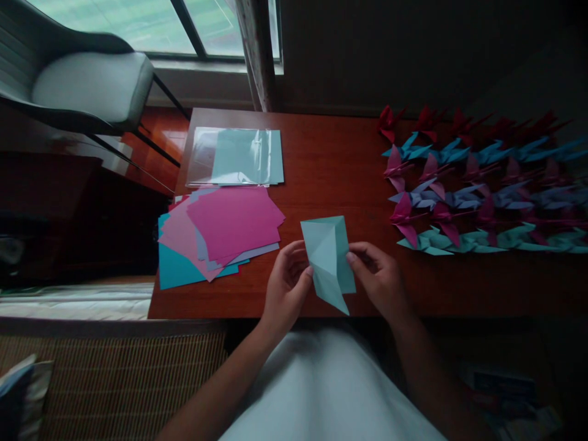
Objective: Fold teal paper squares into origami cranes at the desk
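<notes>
A creased sheet of pale mint origami paper (325, 251), partly folded, is held up over the front part of the table. My left hand (290, 282) pinches its left edge between thumb and fingers. On the opposite side, my right hand (374, 272) grips the right edge the same way, thumb in front. One corner of the paper points down toward me, and a fold line runs down its middle. The fingers behind the sheet are partly hidden.
Fanned colored paper sheets (234, 223) lie left on the wooden table (331, 165). Behind them is a clear plastic sleeve (234, 156) with mint paper. Rows of folded paper cranes (463, 205) fill the right side. A chair (92, 86) stands by the window.
</notes>
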The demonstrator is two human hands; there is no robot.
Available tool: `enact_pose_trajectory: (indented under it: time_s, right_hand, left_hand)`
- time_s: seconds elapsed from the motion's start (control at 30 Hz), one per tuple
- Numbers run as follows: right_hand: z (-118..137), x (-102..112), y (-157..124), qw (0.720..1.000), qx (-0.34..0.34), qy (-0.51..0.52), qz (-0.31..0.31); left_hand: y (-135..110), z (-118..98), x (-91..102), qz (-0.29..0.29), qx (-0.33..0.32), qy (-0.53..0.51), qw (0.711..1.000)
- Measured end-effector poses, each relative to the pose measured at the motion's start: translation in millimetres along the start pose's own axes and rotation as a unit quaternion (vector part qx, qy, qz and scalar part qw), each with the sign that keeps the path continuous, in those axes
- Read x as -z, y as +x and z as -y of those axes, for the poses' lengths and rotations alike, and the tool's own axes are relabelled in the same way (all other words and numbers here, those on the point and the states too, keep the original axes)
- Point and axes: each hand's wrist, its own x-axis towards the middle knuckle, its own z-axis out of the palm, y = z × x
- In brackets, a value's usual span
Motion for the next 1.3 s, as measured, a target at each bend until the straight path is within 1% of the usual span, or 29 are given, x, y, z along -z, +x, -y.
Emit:
enact_pose_trajectory:
  time_s: [0.07, 0.1, 0.23, 0.3, 0.37, 0.47, 0.53, 0.6, 0.7, 0.83, 0.93, 1.07, 1.13, 1.2, 1.3]
  right_hand:
    - [2.8, 3.1, 0.1, 0.996, 0.031, -0.074, -0.040]
    - [4.3, 3.9, -0.4, 0.993, 0.046, -0.098, -0.050]
    - [10.2, 1.4, -4.1, 0.985, 0.093, -0.136, -0.045]
    - [12.5, -0.9, -6.0, 0.987, 0.096, -0.125, -0.044]
    - [13.4, -1.5, -7.2, 0.992, 0.078, -0.091, -0.038]
    - [10.9, 2.6, -6.6, 0.999, 0.027, -0.018, -0.034]
    - [6.0, 7.8, -4.8, 0.998, 0.001, 0.031, -0.056]
    - [-0.6, 13.4, -2.6, 0.994, -0.017, 0.073, -0.076]
    - [-10.0, 18.6, 0.0, 0.991, -0.029, 0.097, -0.083]
    - [-15.3, 18.4, 2.0, 0.991, -0.049, 0.099, -0.077]
    - [-12.8, 16.7, 2.9, 0.993, -0.030, 0.059, -0.101]
    - [-5.4, 16.6, 0.7, 0.992, 0.008, -0.034, -0.118]
    - [-2.5, 17.0, -1.4, 0.991, 0.027, -0.069, -0.112]
    - [-1.0, 17.1, -3.1, 0.991, 0.042, -0.085, -0.095]
    - [-0.4, 16.6, -3.3, 0.995, 0.046, -0.067, -0.060]
  left_hand:
    - [-2.5, -4.2, -0.5, 0.000, -0.015, 0.027, 1.000]
    - [-4.0, -6.9, -0.6, 0.010, -0.012, 0.030, 0.999]
    - [-8.2, -15.5, -1.2, 0.076, 0.006, 0.009, 0.997]
    - [-8.3, -17.1, -2.5, 0.085, 0.004, 0.007, 0.996]
    - [-6.9, -17.3, -3.7, 0.074, 0.014, 0.010, 0.997]
    - [-3.0, -16.1, -1.9, 0.033, 0.056, -0.004, 0.998]
    - [0.3, -15.2, 2.5, 0.003, 0.088, -0.023, 0.996]
    - [3.7, -14.8, 8.1, -0.022, 0.100, -0.036, 0.994]
    - [7.8, -15.9, 14.1, -0.039, 0.110, -0.065, 0.991]
    - [9.5, -18.3, 14.1, -0.040, 0.131, -0.102, 0.985]
    - [9.3, -18.9, 12.6, -0.040, 0.114, -0.079, 0.989]
    - [9.8, -19.4, 14.4, -0.045, 0.035, 0.036, 0.998]
    - [10.6, -20.5, 16.0, -0.045, 0.010, 0.083, 0.996]
    - [11.3, -21.9, 16.9, -0.042, 0.005, 0.103, 0.994]
    - [11.8, -23.2, 16.5, -0.040, 0.010, 0.101, 0.994]
